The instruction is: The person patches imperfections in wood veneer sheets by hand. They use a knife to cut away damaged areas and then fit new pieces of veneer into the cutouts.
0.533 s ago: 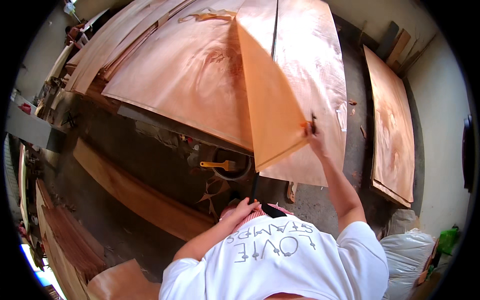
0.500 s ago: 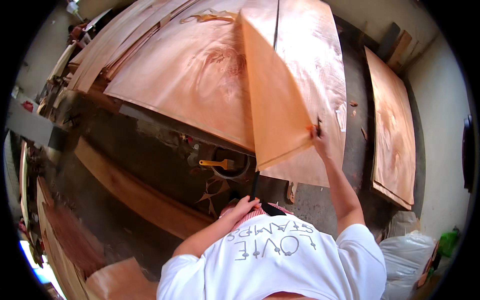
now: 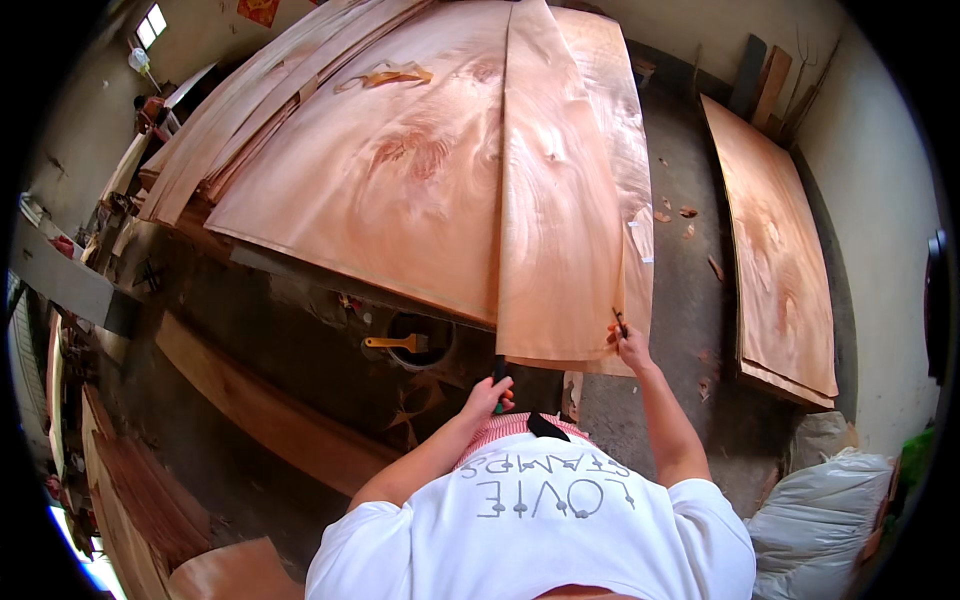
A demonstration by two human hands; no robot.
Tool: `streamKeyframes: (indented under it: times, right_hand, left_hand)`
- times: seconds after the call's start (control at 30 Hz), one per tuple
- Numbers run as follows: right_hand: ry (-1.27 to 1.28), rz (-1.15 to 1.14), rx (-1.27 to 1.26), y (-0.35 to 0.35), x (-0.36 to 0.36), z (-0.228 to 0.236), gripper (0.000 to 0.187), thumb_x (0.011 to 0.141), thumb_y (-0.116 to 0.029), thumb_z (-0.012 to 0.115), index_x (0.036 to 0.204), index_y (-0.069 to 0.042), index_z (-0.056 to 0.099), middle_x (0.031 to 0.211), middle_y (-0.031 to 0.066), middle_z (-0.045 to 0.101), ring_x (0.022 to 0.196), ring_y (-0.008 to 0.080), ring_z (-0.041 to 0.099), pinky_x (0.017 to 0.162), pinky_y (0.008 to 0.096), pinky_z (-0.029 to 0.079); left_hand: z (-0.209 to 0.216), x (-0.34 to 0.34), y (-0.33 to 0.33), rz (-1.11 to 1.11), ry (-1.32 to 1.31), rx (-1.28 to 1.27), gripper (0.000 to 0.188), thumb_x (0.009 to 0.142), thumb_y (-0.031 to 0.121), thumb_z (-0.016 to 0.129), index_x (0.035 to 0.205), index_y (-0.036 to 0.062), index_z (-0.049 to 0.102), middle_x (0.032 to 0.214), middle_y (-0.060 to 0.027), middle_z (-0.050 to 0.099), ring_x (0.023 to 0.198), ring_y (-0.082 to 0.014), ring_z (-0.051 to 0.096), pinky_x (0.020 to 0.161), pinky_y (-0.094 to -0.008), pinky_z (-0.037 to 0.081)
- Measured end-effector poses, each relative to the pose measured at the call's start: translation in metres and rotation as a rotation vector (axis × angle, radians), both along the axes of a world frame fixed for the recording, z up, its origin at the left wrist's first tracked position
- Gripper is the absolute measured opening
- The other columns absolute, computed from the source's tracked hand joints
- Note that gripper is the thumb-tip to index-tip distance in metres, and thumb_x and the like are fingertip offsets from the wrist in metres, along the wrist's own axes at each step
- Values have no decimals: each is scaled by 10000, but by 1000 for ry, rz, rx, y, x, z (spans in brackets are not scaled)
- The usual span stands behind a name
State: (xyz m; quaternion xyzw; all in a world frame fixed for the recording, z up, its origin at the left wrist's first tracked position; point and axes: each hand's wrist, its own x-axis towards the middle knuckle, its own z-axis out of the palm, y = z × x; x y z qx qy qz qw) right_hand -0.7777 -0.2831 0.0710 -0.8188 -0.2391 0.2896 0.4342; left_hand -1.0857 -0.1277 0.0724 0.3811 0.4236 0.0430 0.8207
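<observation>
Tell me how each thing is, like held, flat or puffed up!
Left hand: closed around a dark handle
Right hand: gripping a small dark tool
Wood sheet between the hands: lying nearly flat
Yellow-handled brush: lying down, bristles pointing right
Board stack at right: flat, edges uneven
White bag: bulging, wrinkled

Light uneven. Small window (image 3: 151,26), upper left, glows white; lower-left rim burns out. Soft sheen across wood sheets (image 3: 400,200); floor (image 3: 250,490) at left in deep shadow. Fisheye bends outer edges, corners black. Grain fairly crisp.
</observation>
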Motion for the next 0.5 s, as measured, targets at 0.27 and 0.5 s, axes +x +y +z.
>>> streamKeyframes:
  times: [0.27,0.5]
  right_hand:
    - [155,150,38,91,-127,66,245,852,-178,560,1026,-7,534,710,35,598,627,103,558,592,236,424]
    - [347,-211,80,91,-125,60,266,766,-215,656,928,-34,546,627,9,531,530,93,495,486,234,399]
  left_hand:
    - [63,15,18,-718,-193,528,444,812,312,617,1035,-33,450,890,-134,593,791,-205,577,699,-300,468]
    - [76,15,51,-997,-209,476,409,877,232,539,1210,5,476,1120,-134,565,1013,-186,541,886,-275,414]
